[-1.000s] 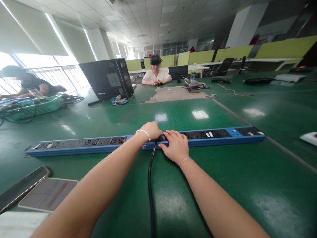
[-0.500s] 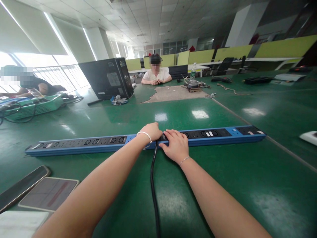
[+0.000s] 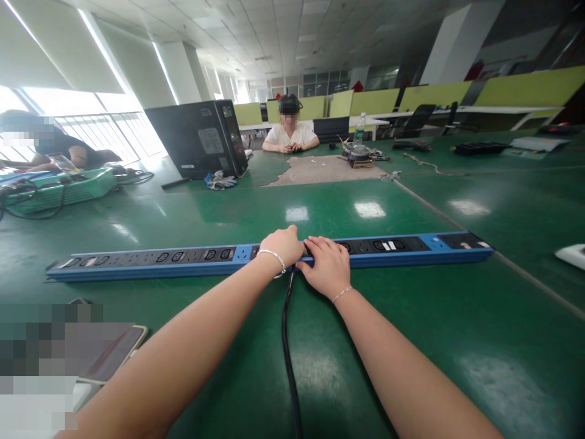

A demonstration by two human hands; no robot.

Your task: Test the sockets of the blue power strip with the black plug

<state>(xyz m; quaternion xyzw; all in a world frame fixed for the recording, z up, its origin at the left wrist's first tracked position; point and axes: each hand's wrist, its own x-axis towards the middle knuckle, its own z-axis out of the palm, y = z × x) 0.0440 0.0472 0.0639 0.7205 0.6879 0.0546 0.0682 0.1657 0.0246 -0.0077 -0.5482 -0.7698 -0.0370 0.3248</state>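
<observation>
Blue strip (image 3: pixel 393 260) lies under the left hand (image 3: pixel 282 245), curled at the cord (image 3: pixel 285 332), grip hidden, and the right hand (image 3: pixel 328 266), just beside, thumb and fingers parted.

Strip's (image 3: pixel 150 268) mid sockets hidden under L hand (image 3: pixel 282 245) & R hand (image 3: pixel 329 263). Cord's (image 3: pixel 286 335) top end out of sight at L hand, so can't tell if it's in a socket; lower end cut by bottom edge, as are both forearms. L fingertips mostly hidden, grip unclear. Slab (image 3: pixel 114 360) lower L partly pixelated; what's next to it unreadable. White thing (image 3: pixel 572 255) cut by R edge, ID unclear. Crate (image 3: pixel 86 189) contents blurry. Person opp. (image 3: pixel 292 135): item in hands too small to tell. Parts (image 3: pixel 359 152) by bottle (image 3: pixel 359 131) too small to ID.
</observation>
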